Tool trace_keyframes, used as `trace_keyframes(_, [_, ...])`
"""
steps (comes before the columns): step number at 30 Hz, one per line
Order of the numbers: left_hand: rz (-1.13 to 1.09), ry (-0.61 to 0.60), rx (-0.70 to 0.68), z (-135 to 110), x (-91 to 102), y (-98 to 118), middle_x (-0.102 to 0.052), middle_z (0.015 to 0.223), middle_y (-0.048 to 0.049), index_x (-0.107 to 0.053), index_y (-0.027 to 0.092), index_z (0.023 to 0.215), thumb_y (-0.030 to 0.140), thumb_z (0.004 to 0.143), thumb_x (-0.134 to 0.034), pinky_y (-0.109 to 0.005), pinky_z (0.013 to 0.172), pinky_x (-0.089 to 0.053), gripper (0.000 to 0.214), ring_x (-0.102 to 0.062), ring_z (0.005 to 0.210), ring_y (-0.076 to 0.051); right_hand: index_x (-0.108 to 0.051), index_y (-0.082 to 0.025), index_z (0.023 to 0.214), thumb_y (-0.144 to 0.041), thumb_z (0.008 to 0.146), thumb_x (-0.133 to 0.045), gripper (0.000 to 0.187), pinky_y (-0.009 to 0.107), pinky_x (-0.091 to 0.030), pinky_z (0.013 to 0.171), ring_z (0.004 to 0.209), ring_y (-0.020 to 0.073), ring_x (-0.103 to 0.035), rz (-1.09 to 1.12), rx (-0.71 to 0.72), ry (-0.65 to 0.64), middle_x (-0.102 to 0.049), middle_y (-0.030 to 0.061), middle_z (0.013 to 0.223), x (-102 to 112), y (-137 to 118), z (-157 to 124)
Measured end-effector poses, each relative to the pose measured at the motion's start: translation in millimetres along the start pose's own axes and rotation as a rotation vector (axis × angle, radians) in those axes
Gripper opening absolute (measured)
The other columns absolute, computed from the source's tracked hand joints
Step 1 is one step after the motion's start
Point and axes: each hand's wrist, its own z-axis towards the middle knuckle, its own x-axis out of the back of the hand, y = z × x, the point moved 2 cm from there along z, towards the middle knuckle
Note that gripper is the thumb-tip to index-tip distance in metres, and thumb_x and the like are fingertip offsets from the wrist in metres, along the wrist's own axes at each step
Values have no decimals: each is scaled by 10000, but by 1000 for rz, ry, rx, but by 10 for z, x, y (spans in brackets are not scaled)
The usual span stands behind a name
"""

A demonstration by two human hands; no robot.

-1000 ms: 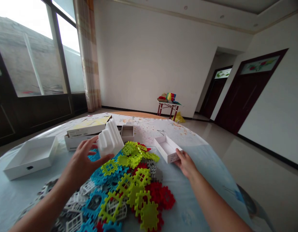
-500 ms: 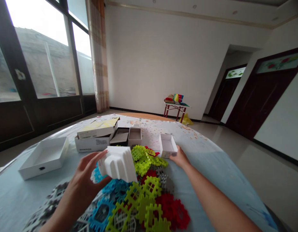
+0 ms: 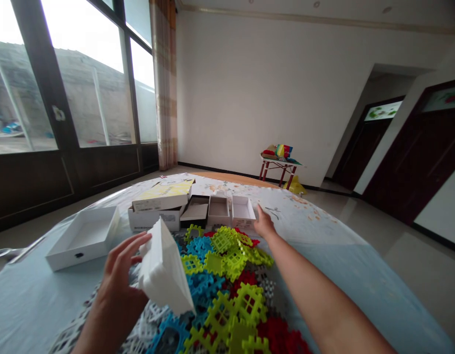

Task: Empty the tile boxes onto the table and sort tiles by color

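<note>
My left hand [image 3: 120, 275] grips a white moulded box insert [image 3: 166, 275] by its left side, with the thumb below. The insert is tilted above a pile of interlocking plastic pieces in green [image 3: 249, 302], blue [image 3: 203, 290], red [image 3: 282, 334] and grey. My right hand [image 3: 266, 225] is at the right side of a small open white box [image 3: 243, 222], with its fingers stretched out. The thumb side is at or very near the box wall; full contact is hard to make out. That box stands beside an open box with a greyish inside [image 3: 219, 219].
Left of that box lies a black open box [image 3: 194, 223]. A yellow-topped box [image 3: 163, 195] rests on a white box [image 3: 138, 220]. A larger open white box [image 3: 81, 258] sits at the left. Beyond the round table, a small side table [image 3: 281, 161] stands by the wall.
The small white box has moved left, up against the greyish one, with my right hand alongside it. My left hand has turned the insert more upright and lowered it. The view has swung left.
</note>
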Motion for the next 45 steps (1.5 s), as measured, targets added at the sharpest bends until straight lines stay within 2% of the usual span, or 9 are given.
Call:
trace_keyframes(3, [14,3,-2,-28,-6,24,-404,1270,-65,-357,373,1279,389,713,-600,-470,783,-508,617,-467,1081,-314,-497,-126,1201,-220,776,-500,435,345,-465,816,1021,228,-553,280,66,76,-601,140,1090,311,-505,-184])
trace_keyframes(9, [84,12,-12,-61,0,160,-380,1263,-69,-353,382,1284,351,741,-565,-481,800,-498,584,-518,899,-247,-524,-228,1186,-514,758,-581,518,242,-489,702,842,140,-606,612,551,-565,-616,40,1060,1096,-1769,-1114])
trace_keyframes(11, [89,38,-21,-72,6,192,-374,1257,-74,-356,372,1286,354,749,-549,-483,804,-499,570,-514,927,-258,-539,-208,1163,-544,680,-649,598,267,-479,758,848,156,-597,535,658,-558,-623,42,1015,1208,-1964,-1358])
trace_keyframes(14, [90,73,-39,-86,2,203,-374,1250,-80,-365,364,1284,375,755,-550,-475,795,-509,561,-515,949,-264,-606,-183,957,-464,770,-593,338,293,-456,777,791,164,-576,433,777,-447,-633,37,836,1190,-2039,-1535])
trace_keyframes(18, [104,63,-19,-78,-25,191,-345,1307,-88,-320,353,1317,425,733,-604,-459,790,-518,653,-560,878,-227,-594,-192,839,-359,804,-571,172,271,-453,711,745,153,-564,425,730,-299,-617,25,777,1137,-1904,-1448])
trace_keyframes(24, [139,65,-2,-52,-37,157,-335,1346,-114,-239,313,1366,415,727,-631,-457,835,-498,756,-582,863,-217,-563,-182,948,-404,804,-530,266,264,-437,625,713,175,-582,242,297,24,-632,41,802,1171,-1257,-805])
trace_keyframes(34, [200,-48,-6,-89,-112,-4,-352,1345,-108,-266,324,1351,395,775,-567,-506,891,-471,654,-518,1081,-293,-577,-178,905,-356,779,-537,222,265,-433,639,778,215,-621,-73,9,-6,-665,85,812,408,-429,35])
trace_keyframes(40, [232,-100,2,-91,-110,-37,-381,1315,-114,-340,281,1303,353,805,-528,-505,939,-448,538,-448,1178,-289,-518,-101,1123,-321,766,-542,420,345,-449,865,1038,250,-569,5,45,1,-593,182,1117,260,-287,-13])
trace_keyframes(45, [212,-75,39,-54,-44,-27,-414,1286,-97,-390,275,1254,321,809,-524,-481,955,-443,467,-444,1181,-263,-550,-137,1070,-405,771,-496,404,350,-536,717,966,247,-595,233,148,85,-604,155,1075,465,-101,-425])
